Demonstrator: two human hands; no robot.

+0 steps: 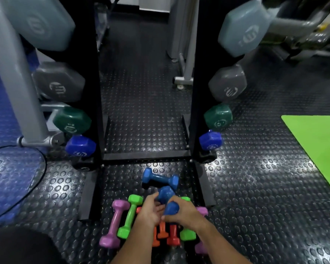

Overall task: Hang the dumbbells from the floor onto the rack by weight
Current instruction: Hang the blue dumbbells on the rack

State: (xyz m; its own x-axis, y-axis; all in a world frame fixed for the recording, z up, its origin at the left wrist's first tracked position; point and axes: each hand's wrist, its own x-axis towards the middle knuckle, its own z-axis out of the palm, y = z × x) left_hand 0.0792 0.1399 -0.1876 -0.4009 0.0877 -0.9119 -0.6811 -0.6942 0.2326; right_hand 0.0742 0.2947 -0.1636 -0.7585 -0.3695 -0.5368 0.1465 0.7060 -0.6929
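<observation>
Both hands hold one blue dumbbell (pixel 167 197) just above the pile on the floor. My right hand (pixel 181 213) wraps its near head, and my left hand (pixel 150 211) cups it from the left. A second blue dumbbell (pixel 159 179) lies on the floor just beyond. Under my hands lie a purple dumbbell (pixel 114 223), a green dumbbell (pixel 130 216), orange dumbbells (pixel 165 235), another green one (pixel 188 234) and another purple one (pixel 201 246), partly hidden. The black rack (pixel 147 155) stands ahead.
The rack's posts carry pale blue (pixel 242 29), grey (pixel 228 83), dark green (pixel 218 117) and blue (pixel 211 140) dumbbells on the right, and matching ones on the left. A green mat (pixel 318 143) lies at right. A grey machine frame (pixel 17 77) stands at left.
</observation>
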